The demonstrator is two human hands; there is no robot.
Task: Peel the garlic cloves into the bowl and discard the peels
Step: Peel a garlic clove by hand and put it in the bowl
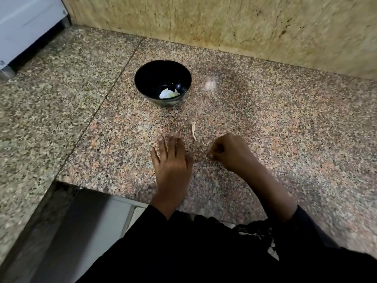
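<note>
Item one: a black bowl (pixel 162 78), which we log standing upright on the speckled granite bench (pixel 285 123), a little above the middle of the view. In its bottom, toward 6 o'clock, lies a pale whitish-green piece (pixel 168 93) that we take for peeled garlic, though its edges are too soft for us to count cloves.

Item two: at 3 o'clock from the bowl, near but not touching it, a blurred pinkish-white lump (pixel 210 84) lies on the bench; we cannot tell whether it is a clove or a scrap of skin.

Item three: at 5 o'clock from the bowl, well apart from it, a thin pale sliver of peel (pixel 193 131) lies on the stone, just beyond the gap between the two hands.

Item four: the left hand (pixel 172 162), at 6 o'clock from the bowl, lies flat with straight fingers spread on the bench, its grip released and holding nothing.

Item five: the right hand (pixel 232 153), at 5 o'clock from the bowl and beside the left, has its fingers curled in with the tips drawn together low at the stone. We cannot tell whether that grip pinches a bit of peel or is merely clenched; motion blur hides it.

Surroundings: dark sleeves (pixel 306 231) at the lower edge; a yellowish stone wall (pixel 224 23) at 12 o'clock; a white appliance (pixel 24 25) at 10 o'clock.
</note>
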